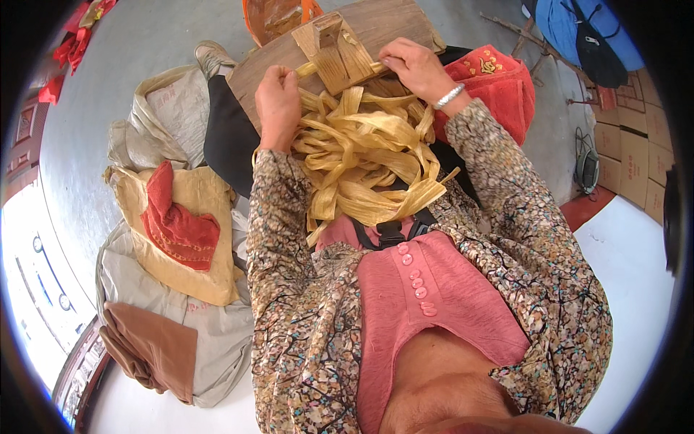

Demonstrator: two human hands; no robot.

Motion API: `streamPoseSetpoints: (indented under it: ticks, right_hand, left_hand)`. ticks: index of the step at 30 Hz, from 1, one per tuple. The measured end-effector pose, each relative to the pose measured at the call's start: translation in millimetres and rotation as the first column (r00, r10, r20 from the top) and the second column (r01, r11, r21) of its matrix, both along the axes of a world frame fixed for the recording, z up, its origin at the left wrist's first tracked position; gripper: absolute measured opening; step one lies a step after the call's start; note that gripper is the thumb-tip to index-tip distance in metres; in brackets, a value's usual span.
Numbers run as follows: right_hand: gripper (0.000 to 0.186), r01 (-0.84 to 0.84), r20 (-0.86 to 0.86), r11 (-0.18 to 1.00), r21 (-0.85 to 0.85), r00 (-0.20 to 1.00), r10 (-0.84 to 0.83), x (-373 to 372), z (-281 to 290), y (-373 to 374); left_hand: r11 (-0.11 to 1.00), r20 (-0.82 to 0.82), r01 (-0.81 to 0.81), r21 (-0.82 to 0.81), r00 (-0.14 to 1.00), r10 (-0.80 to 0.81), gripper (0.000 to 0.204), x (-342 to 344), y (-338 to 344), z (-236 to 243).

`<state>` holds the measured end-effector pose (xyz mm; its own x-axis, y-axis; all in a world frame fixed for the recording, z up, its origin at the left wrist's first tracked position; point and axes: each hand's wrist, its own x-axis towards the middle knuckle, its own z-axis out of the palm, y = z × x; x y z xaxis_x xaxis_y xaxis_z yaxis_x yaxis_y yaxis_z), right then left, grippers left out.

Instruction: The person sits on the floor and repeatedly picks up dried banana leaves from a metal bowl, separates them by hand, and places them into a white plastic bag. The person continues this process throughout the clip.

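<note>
A wooden block (345,64) with raised upright pieces stands on a brown wooden board (271,71). A flat yellow, fibrous-looking strip (306,70) runs crosswise at the block and shows on both sides of it; the block hides its middle. To the left of the block, my left hand (279,105) is closed on the strip. On the right, my right hand (423,71) pinches the strip close to the block. Between my forearms, a loose heap of the same long yellow strips (369,155) lies on my lap.
Red cloth (499,90) lies right of the board. Behind it stands an orange container (271,18). On the left are pale sacks (173,108) and a red cloth piece (181,224). Cardboard boxes (632,155) and a blue bag (567,29) are at right.
</note>
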<state>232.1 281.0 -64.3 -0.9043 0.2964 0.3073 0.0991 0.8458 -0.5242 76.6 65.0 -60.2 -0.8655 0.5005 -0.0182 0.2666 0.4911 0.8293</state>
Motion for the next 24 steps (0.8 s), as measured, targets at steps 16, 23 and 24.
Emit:
streamPoseSetpoints:
  ticks: [16, 23, 24]
  right_hand:
    - [0.032, -0.324, -0.017, 0.946, -0.03, 0.946, 0.323, 35, 62, -64]
    - [0.023, -0.255, -0.188, 0.173, -0.951, 0.924, 0.333, 62, 127, -106]
    - [0.023, -0.207, -0.157, 0.205, -0.957, 0.958, 0.239, 55, 118, -99]
  left_hand:
    - [0.899, 0.206, 0.285, 0.333, 0.908, -0.364, 0.018, 76, -32, 103]
    - [0.801, 0.464, 0.108, 0.589, 0.767, -0.444, 0.027, 108, -24, 95]
    - [0.765, 0.557, 0.004, 0.644, 0.683, -0.472, 0.029, 115, -24, 91]
